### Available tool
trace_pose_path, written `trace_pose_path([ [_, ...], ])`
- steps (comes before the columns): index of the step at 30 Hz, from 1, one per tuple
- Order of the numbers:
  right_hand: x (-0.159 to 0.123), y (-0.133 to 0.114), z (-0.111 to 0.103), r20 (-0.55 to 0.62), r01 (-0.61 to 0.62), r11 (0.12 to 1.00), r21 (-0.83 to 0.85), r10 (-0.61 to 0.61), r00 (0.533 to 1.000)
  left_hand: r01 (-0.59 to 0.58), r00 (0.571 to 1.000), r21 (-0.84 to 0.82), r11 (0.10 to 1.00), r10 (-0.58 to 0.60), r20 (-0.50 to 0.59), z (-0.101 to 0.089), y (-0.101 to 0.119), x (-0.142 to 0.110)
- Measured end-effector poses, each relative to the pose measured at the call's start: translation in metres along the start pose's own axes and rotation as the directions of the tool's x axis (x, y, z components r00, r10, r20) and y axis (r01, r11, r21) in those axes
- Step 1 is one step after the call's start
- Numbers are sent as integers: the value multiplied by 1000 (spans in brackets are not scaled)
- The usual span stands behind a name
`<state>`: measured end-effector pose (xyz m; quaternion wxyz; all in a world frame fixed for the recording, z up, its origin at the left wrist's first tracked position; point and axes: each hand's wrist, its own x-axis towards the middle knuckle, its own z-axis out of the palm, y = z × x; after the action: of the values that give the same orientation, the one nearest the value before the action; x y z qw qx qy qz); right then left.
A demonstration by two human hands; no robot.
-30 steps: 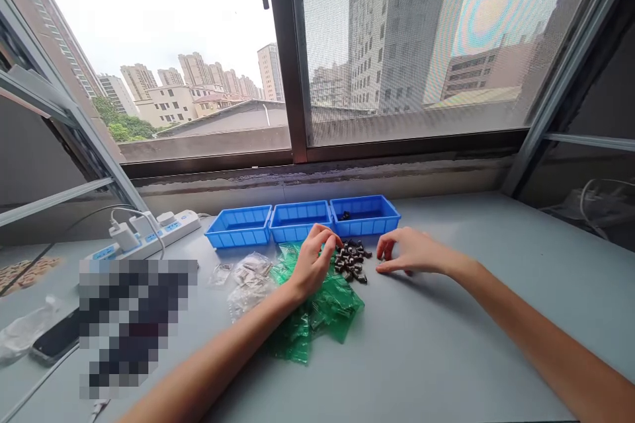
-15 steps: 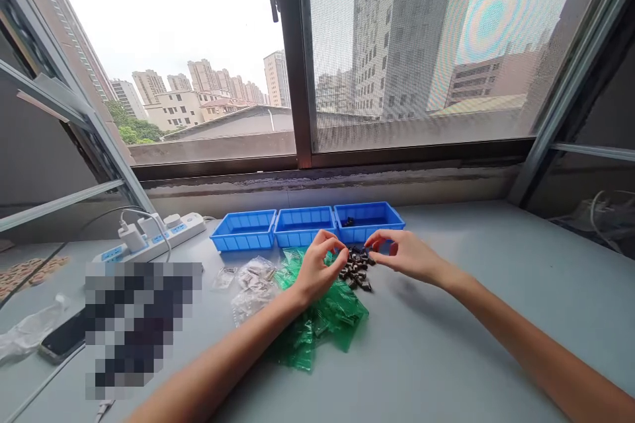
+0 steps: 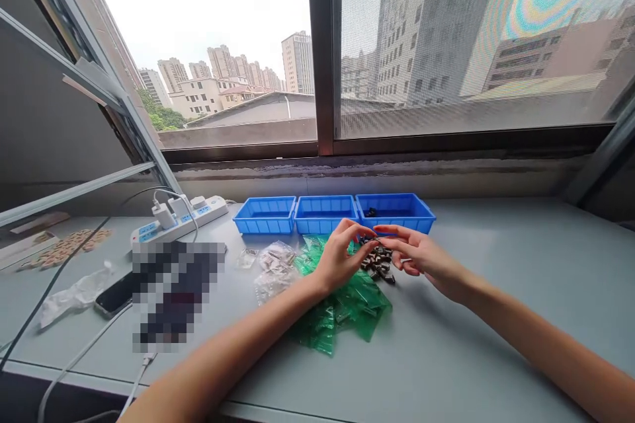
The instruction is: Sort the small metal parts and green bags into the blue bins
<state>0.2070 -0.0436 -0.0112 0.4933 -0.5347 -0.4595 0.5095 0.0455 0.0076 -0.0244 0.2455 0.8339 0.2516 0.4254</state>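
My left hand point(image 3: 342, 258) is closed in a pinch above a pile of small black parts point(image 3: 381, 266). Opposite it, my right hand point(image 3: 426, 261) bends its thumb and forefinger inward, its other fingers curled loosely. The fingertips of both hands meet at a tiny dark piece, too small to name against the pile. Under my left wrist spread several green plastic bags point(image 3: 354, 304). Clear plastic packets point(image 3: 275, 271) lie to their left. Just behind my hands stands the right blue bin point(image 3: 409, 223), with a few black parts point(image 3: 370, 212) inside.
Left of that bin, a middle blue bin point(image 3: 325, 225) and a left blue bin point(image 3: 262, 226) stand in the same row. A power strip point(image 3: 213, 208) with plugs, a phone point(image 3: 116, 294), crumpled clear plastic point(image 3: 74, 294) and a white cable point(image 3: 89, 337) occupy the left side.
My hands have come together from a small gap, so their fingertips now meet over the black parts. The camera has turned, shifting the whole scene rightward in view.
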Motion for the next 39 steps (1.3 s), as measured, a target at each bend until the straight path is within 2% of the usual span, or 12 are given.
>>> trace_pose_path([
  [9,-1,0,-4,-27,-5,999,-50,4,1000,-14,1000,-6,1000,14,-16,1,-2,1],
  [16,-3,0,-2,-8,-78,995,57,79,997,-14,1000,2,1000,14,14,0,-3,3],
  [21,-4,-3,-1,-23,-119,987,112,122,992,-1,1000,18,1000,1,-3,0,-1,4],
  [29,-5,-6,2,-58,-106,989,103,113,992,21,1000,42,999,-20,-14,1,1,3],
  [39,-2,-6,0,-128,-14,999,45,19,992,-1,1000,30,1000,2,-5,2,-3,2],
])
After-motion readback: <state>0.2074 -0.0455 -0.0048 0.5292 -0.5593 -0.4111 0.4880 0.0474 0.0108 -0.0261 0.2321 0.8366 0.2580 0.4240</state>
